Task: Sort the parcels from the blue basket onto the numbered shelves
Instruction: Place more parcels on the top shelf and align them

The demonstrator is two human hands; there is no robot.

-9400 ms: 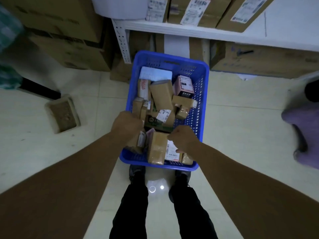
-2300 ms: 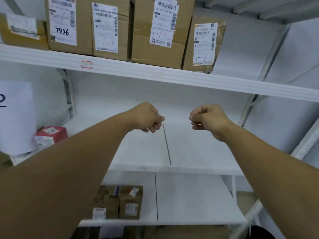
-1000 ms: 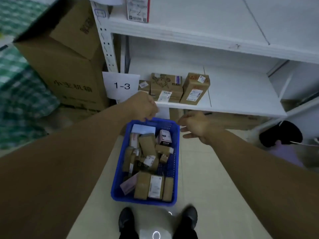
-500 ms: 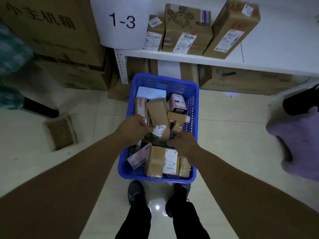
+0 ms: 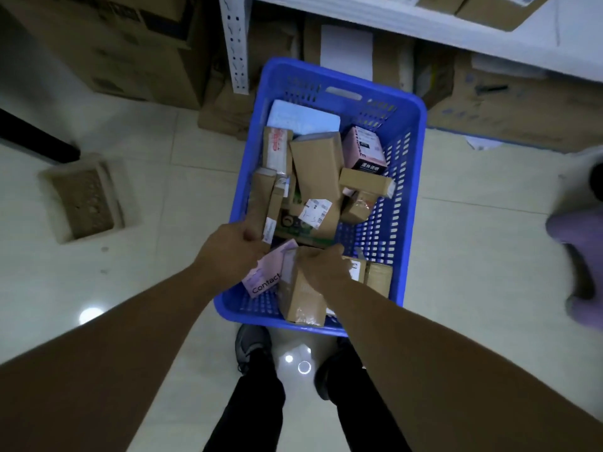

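Many parcels (image 5: 316, 168) piled in blue basket (image 5: 413, 190), directly under both hands. Grips with right hand (image 5: 321, 267) the top end of brown parcel (image 5: 301, 298), at basket's near end. Curls left hand (image 5: 230, 247) against narrow carton (image 5: 262, 197); cannot tell if really gripping. Pink box (image 5: 266, 275) between the hands, white shelf (image 5: 567, 37) far beyond fingertips.

In the blue, grid-perforated basket (image 5: 399, 223) brown parcels (image 5: 316, 171) are held; a pink box (image 5: 365, 148) banded in black is seen at its far right corner, a pale blue packet (image 5: 300, 117) at its far end.
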